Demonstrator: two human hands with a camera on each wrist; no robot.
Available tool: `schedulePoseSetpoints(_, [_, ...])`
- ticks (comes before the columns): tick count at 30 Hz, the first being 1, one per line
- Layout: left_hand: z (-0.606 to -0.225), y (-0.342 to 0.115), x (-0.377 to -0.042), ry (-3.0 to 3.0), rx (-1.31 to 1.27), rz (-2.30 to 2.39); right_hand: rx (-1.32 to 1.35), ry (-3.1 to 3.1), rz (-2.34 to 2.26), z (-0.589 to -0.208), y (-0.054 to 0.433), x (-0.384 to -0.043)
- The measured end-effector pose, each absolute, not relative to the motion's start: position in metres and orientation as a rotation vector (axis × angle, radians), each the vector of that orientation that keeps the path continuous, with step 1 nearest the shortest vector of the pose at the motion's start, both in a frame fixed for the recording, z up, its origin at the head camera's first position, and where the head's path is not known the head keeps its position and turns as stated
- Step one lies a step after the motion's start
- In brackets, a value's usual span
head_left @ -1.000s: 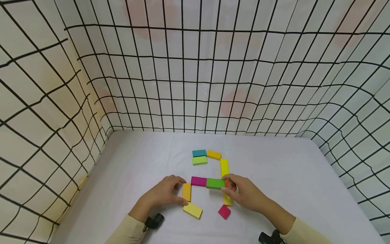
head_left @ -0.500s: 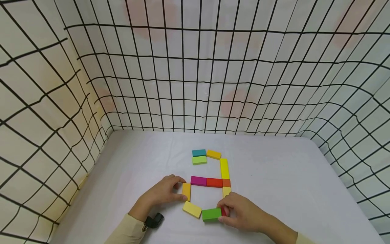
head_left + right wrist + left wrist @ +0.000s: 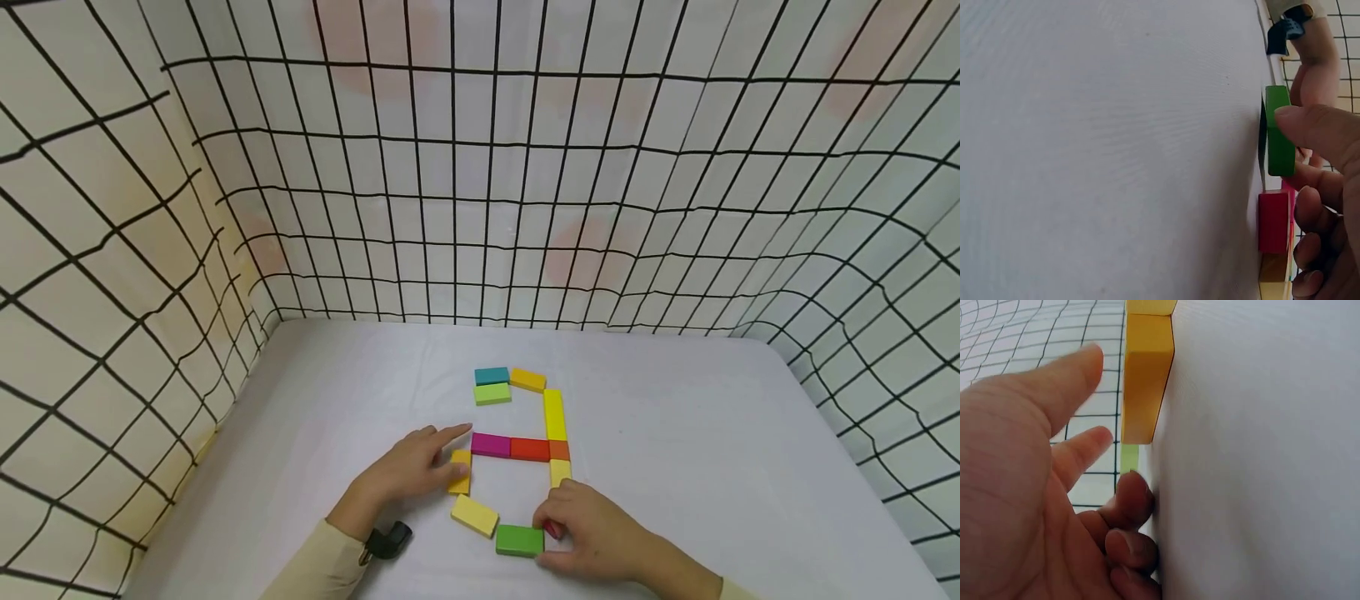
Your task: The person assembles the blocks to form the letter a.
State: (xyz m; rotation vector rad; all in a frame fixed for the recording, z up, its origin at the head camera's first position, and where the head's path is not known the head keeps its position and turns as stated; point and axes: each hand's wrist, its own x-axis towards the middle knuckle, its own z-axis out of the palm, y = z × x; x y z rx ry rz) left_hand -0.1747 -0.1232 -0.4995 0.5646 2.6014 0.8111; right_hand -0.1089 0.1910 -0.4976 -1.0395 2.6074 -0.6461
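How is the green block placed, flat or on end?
Flat: in the head view, the green block shows its broad face upward, the right hand at one end.

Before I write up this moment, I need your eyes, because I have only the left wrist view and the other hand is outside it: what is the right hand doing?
Observer: The right hand pinches the green block at one end.

Operator: Anything close to those fingers?

Observer: Yes, a crimson block, partly covered by the hand in the head view.

Operator: And what lies just beyond the light green block I can glimpse?

Observer: A teal block, along its far side.
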Motion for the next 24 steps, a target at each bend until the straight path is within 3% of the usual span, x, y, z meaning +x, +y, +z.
schedulePoseSetpoints(24, [-0.503,-0.117,-0.176,2.655,0.533,0.68,-1.054,2.687,-0.567,-0.498,0.179,-0.111])
